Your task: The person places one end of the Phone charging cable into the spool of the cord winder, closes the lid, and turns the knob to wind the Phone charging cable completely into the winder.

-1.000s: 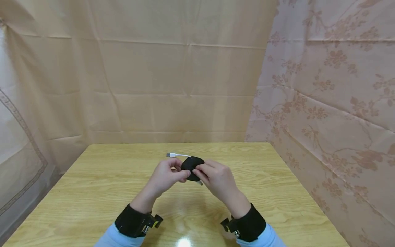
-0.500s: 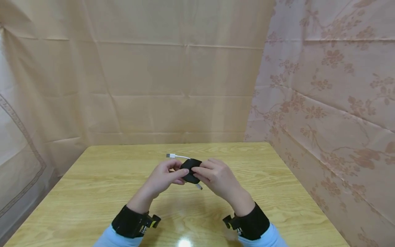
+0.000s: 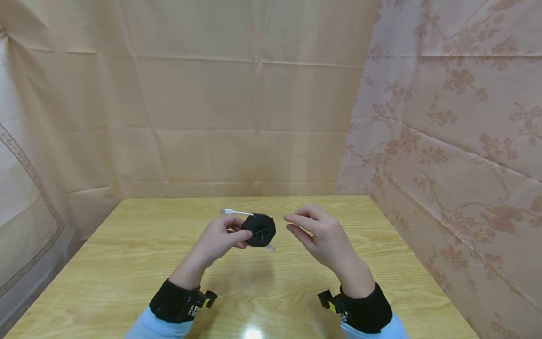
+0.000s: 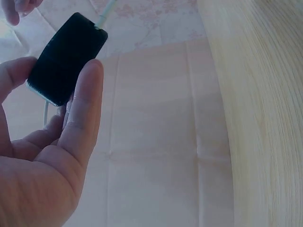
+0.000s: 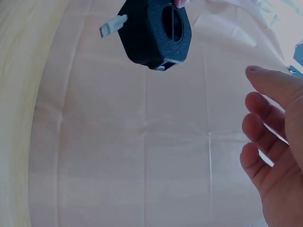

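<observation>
A black, many-sided cable winder (image 3: 267, 223) is held above the table by my left hand (image 3: 218, 239), thumb on its near face and fingers behind. A round knob recess with a bar across it shows on the face, also in the right wrist view on the winder (image 5: 144, 40). From the upper left side runs a short white cable ending in a USB-A plug (image 3: 227, 211). A smaller white connector (image 5: 112, 26) pokes out at the opposite side. My right hand (image 3: 328, 238) hovers to the right, apart from the winder, fingers loosely bent with nothing between them.
Beneath both hands is a wood-grain table (image 3: 127, 263). A beige curtain (image 3: 211, 117) hangs behind its far edge, and a floral cloth (image 3: 457, 155) borders the right side. Each wrist wears a black band (image 3: 174, 301) with a small camera.
My right hand has let go of the winder and moved away to the right. The left hand still holds it, and its face with the recess is now more fully in view.
</observation>
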Available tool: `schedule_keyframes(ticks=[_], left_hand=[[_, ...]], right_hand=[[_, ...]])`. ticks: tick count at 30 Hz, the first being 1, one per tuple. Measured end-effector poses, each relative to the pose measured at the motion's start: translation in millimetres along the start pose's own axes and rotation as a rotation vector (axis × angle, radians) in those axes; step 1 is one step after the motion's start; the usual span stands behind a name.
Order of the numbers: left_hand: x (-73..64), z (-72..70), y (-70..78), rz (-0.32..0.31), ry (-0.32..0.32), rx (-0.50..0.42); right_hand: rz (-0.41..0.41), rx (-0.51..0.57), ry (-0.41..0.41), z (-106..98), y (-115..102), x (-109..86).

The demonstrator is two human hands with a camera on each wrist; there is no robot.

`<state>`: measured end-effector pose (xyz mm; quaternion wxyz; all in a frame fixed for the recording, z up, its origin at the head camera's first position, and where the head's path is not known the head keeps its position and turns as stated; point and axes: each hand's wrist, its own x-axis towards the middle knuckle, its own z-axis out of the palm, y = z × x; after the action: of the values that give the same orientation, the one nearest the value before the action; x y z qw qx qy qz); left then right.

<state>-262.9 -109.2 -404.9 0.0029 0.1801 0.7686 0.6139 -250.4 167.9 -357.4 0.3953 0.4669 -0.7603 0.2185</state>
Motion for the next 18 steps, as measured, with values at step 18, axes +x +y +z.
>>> schedule_keyframes(ticks=[18], left_hand=[[-5.0,11.1,5.5,0.197,-0.008,0.163]], right_hand=[[-0.045,-0.196,-0.042,60,-11,-10.5]])
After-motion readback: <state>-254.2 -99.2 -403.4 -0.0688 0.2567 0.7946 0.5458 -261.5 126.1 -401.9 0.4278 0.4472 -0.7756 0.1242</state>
